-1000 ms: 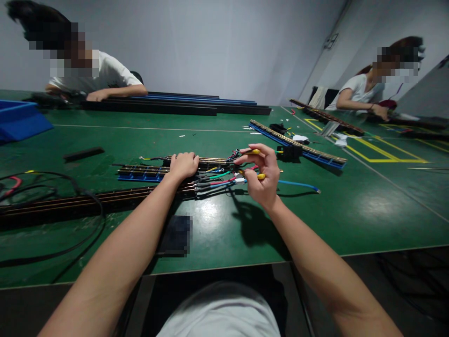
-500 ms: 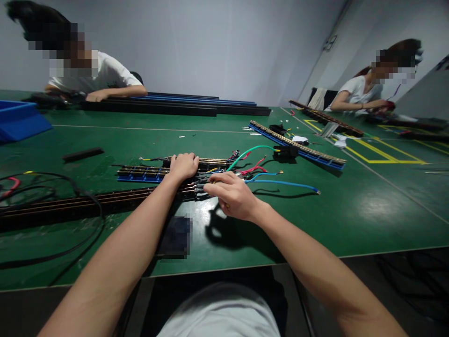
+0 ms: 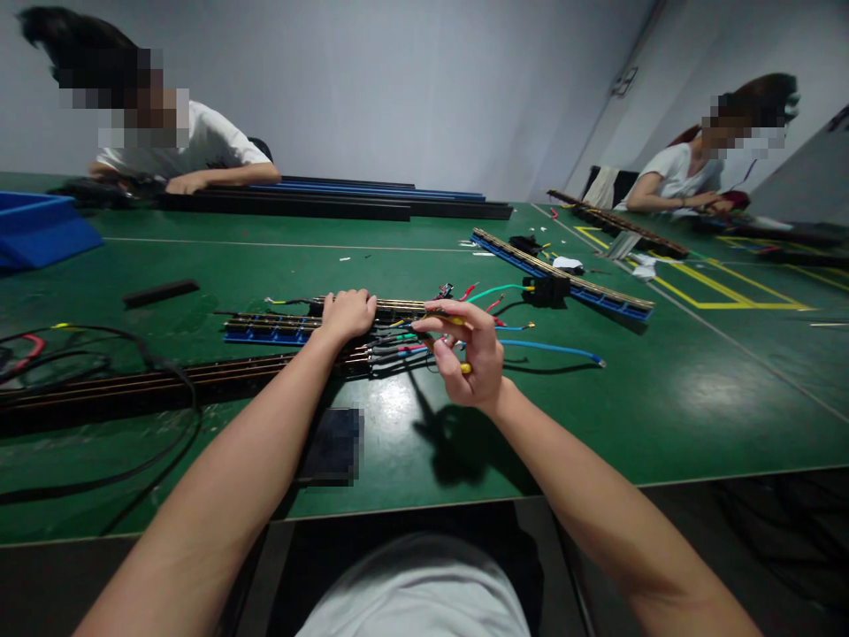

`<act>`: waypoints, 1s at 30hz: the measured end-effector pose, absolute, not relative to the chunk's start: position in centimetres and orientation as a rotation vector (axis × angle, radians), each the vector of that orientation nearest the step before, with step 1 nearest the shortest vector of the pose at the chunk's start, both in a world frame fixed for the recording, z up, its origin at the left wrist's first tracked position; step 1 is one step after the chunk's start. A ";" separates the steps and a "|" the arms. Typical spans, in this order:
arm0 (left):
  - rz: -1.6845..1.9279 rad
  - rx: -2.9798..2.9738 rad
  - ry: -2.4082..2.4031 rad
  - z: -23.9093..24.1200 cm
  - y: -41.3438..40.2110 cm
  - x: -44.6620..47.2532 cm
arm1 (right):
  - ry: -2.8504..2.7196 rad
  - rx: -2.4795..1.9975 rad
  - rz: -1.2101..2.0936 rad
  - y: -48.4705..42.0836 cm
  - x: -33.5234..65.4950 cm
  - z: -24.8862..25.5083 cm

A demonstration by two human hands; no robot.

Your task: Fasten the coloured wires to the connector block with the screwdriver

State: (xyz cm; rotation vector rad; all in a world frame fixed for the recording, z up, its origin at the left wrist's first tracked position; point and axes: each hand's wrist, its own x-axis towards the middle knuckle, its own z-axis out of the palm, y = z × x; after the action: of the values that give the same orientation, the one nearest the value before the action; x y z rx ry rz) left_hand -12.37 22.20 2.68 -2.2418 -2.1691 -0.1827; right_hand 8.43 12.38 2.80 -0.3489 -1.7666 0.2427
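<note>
My left hand (image 3: 348,316) is closed over a black track with brass-coloured strips (image 3: 398,307), pressing on it at the table's middle. Beside it lies a shorter blue-based track (image 3: 271,329), and nearer to me a long dark track (image 3: 252,374) stretches left. My right hand (image 3: 476,358) grips small yellow-handled pliers (image 3: 454,319), their handles spread between thumb and fingers. Their tip points left toward grey-sleeved wires (image 3: 391,351) at the track ends; whether it touches a wire I cannot tell. A blue wire (image 3: 557,347) and a green wire (image 3: 494,290) run out to the right.
A dark flat device (image 3: 332,447) lies before my left forearm. Black cables (image 3: 192,416) loop at left, near a blue bin (image 3: 46,232). Another blue-based track (image 3: 570,281) lies at right. Two co-workers sit across the table (image 3: 663,398), one behind stacked black bars (image 3: 332,205).
My right hand has moved right and slightly up from the wires, and its fingers have opened wider around the pliers' handles. My left hand stays on the track.
</note>
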 end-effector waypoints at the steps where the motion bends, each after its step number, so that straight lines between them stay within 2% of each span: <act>1: -0.182 -2.243 -2.169 2.7 22.2 -12.4 | -1.792 -0.345 0.269 12.5 8.2 2.6; 10: -0.176 -2.240 -2.169 2.9 22.0 -12.3 | -1.925 -0.430 0.276 13.8 7.6 1.2; 20: -0.181 -2.230 -2.171 2.8 22.0 -12.3 | -2.308 -0.214 -0.056 13.7 7.4 2.4; 27: -0.197 -2.246 -2.162 2.7 22.1 -12.4 | -1.744 -0.561 0.298 13.0 7.2 2.2; 30: -0.205 -2.251 -2.166 2.7 22.1 -12.5 | -1.587 -0.592 0.350 13.2 7.3 2.3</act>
State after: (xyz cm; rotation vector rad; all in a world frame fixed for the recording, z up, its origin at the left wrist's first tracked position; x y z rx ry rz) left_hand -12.45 22.13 2.66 -2.2506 -2.1660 -0.2051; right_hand 7.27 13.18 2.29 -0.5921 -1.5874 0.3499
